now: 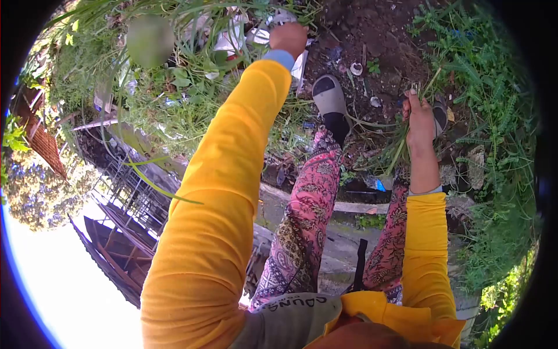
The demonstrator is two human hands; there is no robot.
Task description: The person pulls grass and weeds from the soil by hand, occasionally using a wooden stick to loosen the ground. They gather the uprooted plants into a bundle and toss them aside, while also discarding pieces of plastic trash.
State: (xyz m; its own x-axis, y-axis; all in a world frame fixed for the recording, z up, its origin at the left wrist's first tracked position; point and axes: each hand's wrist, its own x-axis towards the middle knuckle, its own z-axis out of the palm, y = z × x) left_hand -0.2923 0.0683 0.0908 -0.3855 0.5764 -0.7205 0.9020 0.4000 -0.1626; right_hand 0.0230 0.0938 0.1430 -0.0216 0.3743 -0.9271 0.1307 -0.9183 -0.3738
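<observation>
My left hand [289, 39] reaches down among grass and litter at the top of the head view. Its back faces me and it looks curled, but the fingertips and whatever they hold are hidden. White litter [229, 39] lies beside it on the left, with a pale flat scrap [299, 71] just below the wrist. On the right, my right hand [421, 116] is closed around a bunch of long grass [397, 150]. Cut or torn ends stick out by the thumb, and long blades trail down and left of the hand.
My sandalled foot [330, 93] stands between the hands; another sandal [440, 116] shows behind the right hand. Bare soil [378, 35] with bits of rubbish lies ahead. Dense weeds [488, 87] grow at right, grass [157, 110] at left. A concrete edge [349, 206] runs beneath my legs.
</observation>
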